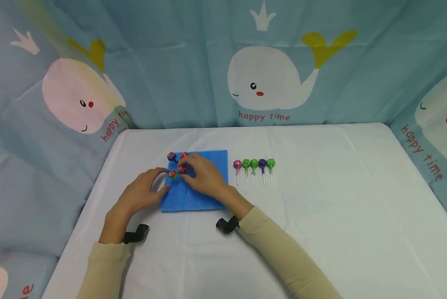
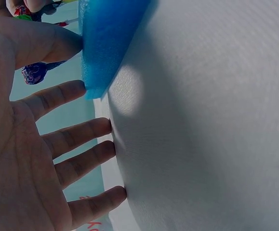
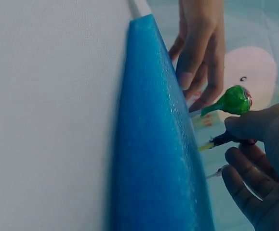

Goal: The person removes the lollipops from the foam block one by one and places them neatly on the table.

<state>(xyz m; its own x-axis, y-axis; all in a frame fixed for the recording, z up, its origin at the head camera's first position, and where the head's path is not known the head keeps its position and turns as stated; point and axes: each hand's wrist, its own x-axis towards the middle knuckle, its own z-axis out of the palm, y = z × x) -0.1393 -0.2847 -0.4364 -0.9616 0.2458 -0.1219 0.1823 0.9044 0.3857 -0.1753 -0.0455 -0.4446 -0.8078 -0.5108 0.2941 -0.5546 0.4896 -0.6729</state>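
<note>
My right hand (image 1: 206, 176) pinches a dark-wrapped lollipop (image 3: 222, 139) between thumb and fingers. Its yellow stick meets the face of a blue foam block (image 1: 193, 201); how deep it goes is hidden. Beside it, a green-wrapped lollipop (image 3: 235, 100) stands on its stick in the foam. Farther back on the block are a dark blue lollipop (image 1: 172, 156) and a red one (image 1: 184, 155), the latter partly covered by my right hand. At the block's left edge, my left hand (image 1: 139, 193) has its fingers spread, thumb and index touching the foam in the left wrist view.
Right of the block lies a row of several lollipops: a pink one (image 1: 237, 164), green ones (image 1: 254, 163) and a purple one (image 1: 262, 163). Small holes dot the front of the foam. A white cloth (image 1: 339, 207) covers the table, and a whale-print curtain (image 1: 193, 83) hangs behind.
</note>
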